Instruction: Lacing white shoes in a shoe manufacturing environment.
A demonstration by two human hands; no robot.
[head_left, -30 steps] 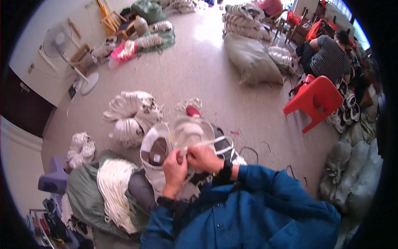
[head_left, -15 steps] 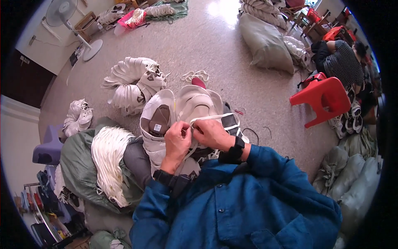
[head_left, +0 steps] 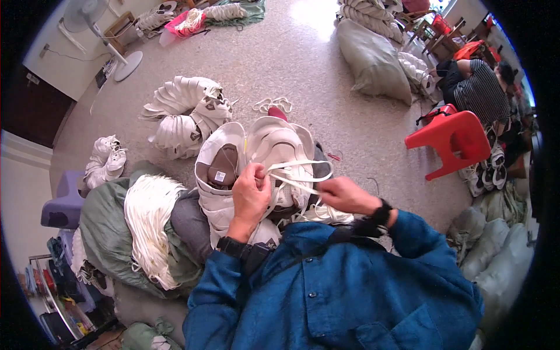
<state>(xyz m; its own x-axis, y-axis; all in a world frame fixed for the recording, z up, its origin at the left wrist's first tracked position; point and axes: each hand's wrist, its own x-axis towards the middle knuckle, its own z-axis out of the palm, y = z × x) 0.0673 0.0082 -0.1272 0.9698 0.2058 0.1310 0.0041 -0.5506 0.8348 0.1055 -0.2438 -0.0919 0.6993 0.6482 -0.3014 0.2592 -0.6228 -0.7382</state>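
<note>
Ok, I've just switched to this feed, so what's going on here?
A person in a blue shirt is handling a white lace over a pale shoe upper. The left grip pinches the lace beside the upper, and the right grip holds it off to the right; a loop stands out between them. A bundle of white laces lies on a green sack to the left. A co-worker sits low beyond the red chair.
</note>
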